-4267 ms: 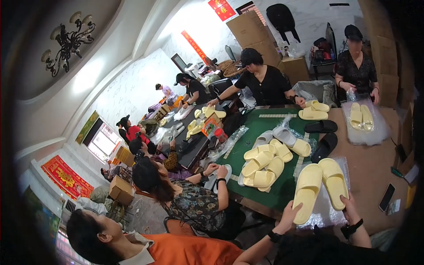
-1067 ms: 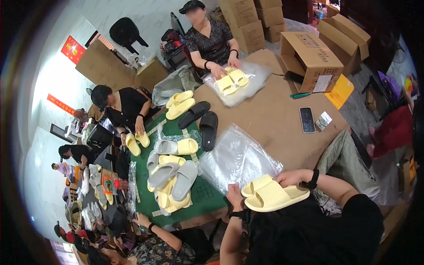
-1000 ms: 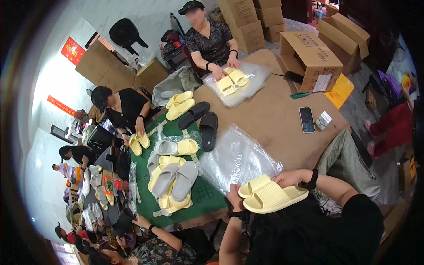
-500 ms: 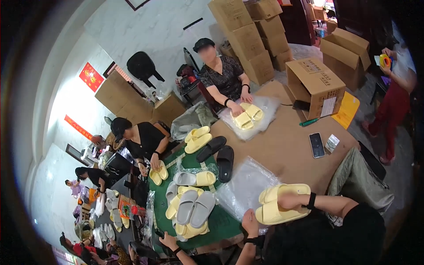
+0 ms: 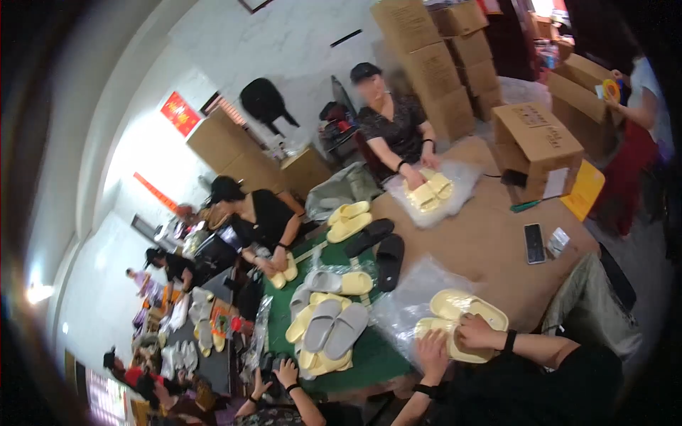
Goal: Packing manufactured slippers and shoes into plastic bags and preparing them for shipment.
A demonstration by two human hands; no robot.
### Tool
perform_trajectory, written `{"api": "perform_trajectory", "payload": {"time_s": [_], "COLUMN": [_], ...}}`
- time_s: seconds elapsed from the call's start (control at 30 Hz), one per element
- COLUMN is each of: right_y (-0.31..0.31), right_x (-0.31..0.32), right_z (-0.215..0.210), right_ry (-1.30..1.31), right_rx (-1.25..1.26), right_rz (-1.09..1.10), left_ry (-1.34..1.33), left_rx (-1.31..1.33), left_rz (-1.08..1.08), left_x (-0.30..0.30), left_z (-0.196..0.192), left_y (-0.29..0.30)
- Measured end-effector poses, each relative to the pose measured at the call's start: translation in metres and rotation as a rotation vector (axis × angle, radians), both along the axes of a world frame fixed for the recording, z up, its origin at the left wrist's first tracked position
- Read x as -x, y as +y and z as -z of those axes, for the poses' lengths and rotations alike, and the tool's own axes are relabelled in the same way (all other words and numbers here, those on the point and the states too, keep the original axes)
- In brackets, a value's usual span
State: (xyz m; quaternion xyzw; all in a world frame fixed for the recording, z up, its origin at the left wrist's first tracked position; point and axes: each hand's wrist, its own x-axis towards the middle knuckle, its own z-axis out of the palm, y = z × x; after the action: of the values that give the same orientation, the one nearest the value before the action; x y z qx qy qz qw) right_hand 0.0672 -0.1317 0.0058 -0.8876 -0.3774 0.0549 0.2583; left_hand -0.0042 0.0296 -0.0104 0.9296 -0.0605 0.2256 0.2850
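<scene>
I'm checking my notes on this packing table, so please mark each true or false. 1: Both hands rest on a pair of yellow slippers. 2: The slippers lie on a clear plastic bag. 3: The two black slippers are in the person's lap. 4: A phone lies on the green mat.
1: True. The left hand and right hand press on the yellow slippers.
2: True, on the clear plastic bag.
3: False. The black slippers lie farther up the table.
4: False. The phone lies on brown table surface, not the green mat.
</scene>
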Motion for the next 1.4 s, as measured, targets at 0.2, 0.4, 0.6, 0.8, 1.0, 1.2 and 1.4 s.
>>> {"api": "perform_trajectory", "payload": {"time_s": [0.2, 0.4, 0.6, 0.8, 1.0, 1.2, 1.4], "right_y": [0.014, 0.041, 0.073, 0.073, 0.05, -0.012, -0.055], "right_x": [-0.009, -0.029, -0.046, -0.052, -0.052, -0.039, -0.027], "right_z": [0.031, 0.048, 0.012, 0.013, -0.029, -0.026, 0.01], "right_ry": [-0.084, -0.122, -0.117, -0.105, -0.18, -0.221, -0.134], "right_rx": [-0.22, -0.315, 0.029, -0.043, -0.072, -0.171, -0.331], "right_rz": [0.129, 0.148, 0.228, -0.007, -0.348, -0.209, 0.231], "left_ry": [0.02, -0.005, -0.011, 0.263, 0.085, 0.056, 0.143], "left_rx": [-0.006, 0.133, 0.335, 0.705, 1.129, 1.205, 0.952], "left_rz": [0.111, 0.17, 0.12, 0.127, -0.177, -0.344, -0.276], "left_x": [0.011, 0.02, 0.029, 0.034, 0.02, 0.027, 0.022], "left_z": [-0.015, -0.023, -0.048, -0.087, -0.102, -0.114, -0.135], "left_y": [-0.016, -0.018, -0.026, -0.037, 0.016, 0.028, 0.015]}}
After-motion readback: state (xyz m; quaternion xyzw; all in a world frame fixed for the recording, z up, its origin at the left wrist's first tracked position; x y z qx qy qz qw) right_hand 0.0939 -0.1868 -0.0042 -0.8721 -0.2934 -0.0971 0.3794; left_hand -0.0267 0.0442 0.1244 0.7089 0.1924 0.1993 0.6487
